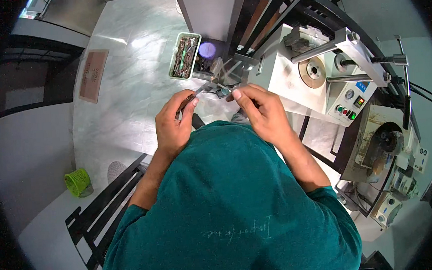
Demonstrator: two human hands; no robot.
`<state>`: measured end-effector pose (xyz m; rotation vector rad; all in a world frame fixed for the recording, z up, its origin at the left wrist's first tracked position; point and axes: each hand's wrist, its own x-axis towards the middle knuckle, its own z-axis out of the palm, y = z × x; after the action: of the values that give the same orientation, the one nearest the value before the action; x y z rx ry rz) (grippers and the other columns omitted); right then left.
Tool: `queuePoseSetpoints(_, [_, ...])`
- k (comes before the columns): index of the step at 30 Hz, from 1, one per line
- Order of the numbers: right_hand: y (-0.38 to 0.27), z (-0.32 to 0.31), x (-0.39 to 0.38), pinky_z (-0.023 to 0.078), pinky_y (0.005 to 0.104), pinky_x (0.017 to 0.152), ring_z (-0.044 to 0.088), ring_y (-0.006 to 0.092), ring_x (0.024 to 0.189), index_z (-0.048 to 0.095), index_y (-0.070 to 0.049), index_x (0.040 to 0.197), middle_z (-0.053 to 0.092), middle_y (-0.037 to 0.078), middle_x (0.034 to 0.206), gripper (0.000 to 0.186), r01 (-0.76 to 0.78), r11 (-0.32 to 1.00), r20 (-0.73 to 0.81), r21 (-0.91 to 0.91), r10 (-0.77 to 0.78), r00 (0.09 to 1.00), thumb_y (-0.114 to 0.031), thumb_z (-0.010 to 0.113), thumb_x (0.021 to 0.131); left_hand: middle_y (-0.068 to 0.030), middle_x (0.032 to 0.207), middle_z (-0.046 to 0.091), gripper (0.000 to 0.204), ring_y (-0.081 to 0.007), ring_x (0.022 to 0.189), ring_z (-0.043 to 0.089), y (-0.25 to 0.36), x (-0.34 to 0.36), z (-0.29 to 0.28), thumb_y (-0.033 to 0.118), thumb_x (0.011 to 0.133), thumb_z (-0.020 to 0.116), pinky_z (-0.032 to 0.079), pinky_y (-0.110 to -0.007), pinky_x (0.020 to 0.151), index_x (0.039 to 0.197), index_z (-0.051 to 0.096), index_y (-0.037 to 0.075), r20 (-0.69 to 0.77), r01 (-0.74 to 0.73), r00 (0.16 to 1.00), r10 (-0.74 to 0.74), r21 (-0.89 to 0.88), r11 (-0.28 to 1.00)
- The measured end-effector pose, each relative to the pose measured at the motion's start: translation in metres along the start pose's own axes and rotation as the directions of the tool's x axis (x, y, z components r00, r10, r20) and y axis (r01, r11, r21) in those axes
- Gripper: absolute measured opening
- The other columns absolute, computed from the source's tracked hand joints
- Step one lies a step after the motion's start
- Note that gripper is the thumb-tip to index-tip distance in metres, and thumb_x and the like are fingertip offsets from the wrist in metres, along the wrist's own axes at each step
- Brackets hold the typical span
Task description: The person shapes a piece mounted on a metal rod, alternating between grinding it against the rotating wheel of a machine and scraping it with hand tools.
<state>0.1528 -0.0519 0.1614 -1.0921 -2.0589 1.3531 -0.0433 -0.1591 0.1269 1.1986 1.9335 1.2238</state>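
Observation:
My left hand (175, 118) is closed around a dark brown-handled tool (185, 103) with a narrow grey metal end, which looks like a knife. That end points up and right, toward the gap between my hands. My right hand (259, 107) pinches a thin pale rod (224, 87) between thumb and fingers. Its tip comes near the metal end of the tool; whether they touch I cannot tell. Both hands are held in front of my green shirt.
Beyond my hands stands a pale tray (200, 36) of dark slender pieces, beside a purple-lidded container (206, 50). A white press-like machine (277, 78) with metal columns stands to the right. Black slatted furniture (103, 220) is at lower left, near a green basket (77, 183).

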Motion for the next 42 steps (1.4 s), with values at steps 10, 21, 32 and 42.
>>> queuePoseSetpoints(10, [0.002, -0.014, 0.001, 0.053, 0.0381, 0.062, 0.067, 0.0289, 0.069, 0.076, -0.006, 0.099, 0.070, 0.011, 0.085, 0.023, 0.044, 0.977, -0.035, -0.209, -0.052, 0.998, -0.028, 0.070, 0.095, -0.0082, 0.092, 0.072, 0.016, -0.0148, 0.079, 0.065, 0.006, 0.005, -0.003, 0.006, 0.093, 0.071, 0.050, -0.028, 0.071, 0.109, 0.070, 0.003, 0.007, -0.157, 0.988, 0.157, 0.115, 0.981])
queuePoseSetpoints(21, [0.003, -0.007, 0.003, 0.053, 0.0424, 0.065, 0.067, 0.0346, 0.073, 0.076, -0.009, 0.099, 0.067, 0.011, 0.083, 0.023, -0.014, 0.942, -0.078, -0.336, -0.013, 0.997, -0.030, 0.068, 0.095, -0.0092, 0.092, 0.073, 0.018, -0.0189, 0.076, 0.066, 0.005, 0.010, -0.001, 0.003, 0.087, 0.075, 0.052, -0.031, 0.069, 0.105, 0.073, 0.004, -0.028, -0.205, 0.976, 0.217, 0.219, 0.954])
queuePoseSetpoints(32, [0.030, 0.001, 0.005, 0.048, 0.0305, 0.063, 0.059, 0.0132, 0.069, 0.075, -0.001, 0.098, 0.070, 0.006, 0.083, 0.033, -0.137, 0.990, -0.089, 0.037, 0.140, 0.986, -0.031, 0.064, 0.102, -0.0048, 0.092, 0.072, 0.019, -0.0086, 0.070, 0.056, 0.005, 0.010, 0.003, 0.009, 0.094, 0.072, 0.044, -0.024, 0.063, 0.111, 0.070, 0.002, 0.077, 0.112, 0.992, -0.099, -0.188, 0.976])
queuePoseSetpoints(42, [0.031, -0.005, 0.010, 0.047, 0.0249, 0.072, 0.057, 0.0084, 0.076, 0.066, -0.003, 0.122, 0.060, -0.001, 0.077, 0.027, -0.216, 0.887, -0.088, 0.407, 0.273, 0.958, -0.021, 0.056, 0.105, -0.0045, 0.096, 0.062, 0.055, -0.0067, 0.072, 0.043, -0.023, 0.033, 0.004, 0.041, 0.109, 0.040, 0.035, -0.022, 0.064, 0.140, 0.051, -0.003, 0.349, 0.411, 0.907, -0.236, -0.613, 0.675])
